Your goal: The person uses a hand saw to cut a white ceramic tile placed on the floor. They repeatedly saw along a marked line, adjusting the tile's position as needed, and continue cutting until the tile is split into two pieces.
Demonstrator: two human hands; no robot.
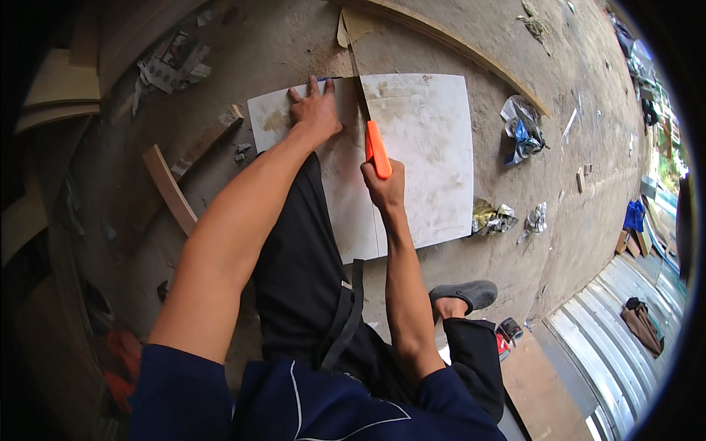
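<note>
A white, dirt-smudged board (pixel 426 154) lies in front of me, with a thin line running along it toward my body. My right hand (pixel 387 184) is closed round the orange handle of a handsaw (pixel 376 151). The saw's dark blade runs away from me across the far part of the board and past its far edge. My left hand (pixel 315 114) presses on the board's far left part, left of the blade, fingers spread near the edge. My left knee, in black trousers, rests on the board's left side. Sawdust lies on the ground beyond the blade.
A long wooden strip (pixel 456 44) lies beyond the board. Wood offcuts (pixel 169 187) lie to the left. Crumpled wrappers (pixel 522 132) are scattered on the right of the concrete floor. My right foot wears a grey clog (pixel 471 294); corrugated metal sheeting (pixel 610 323) lies at lower right.
</note>
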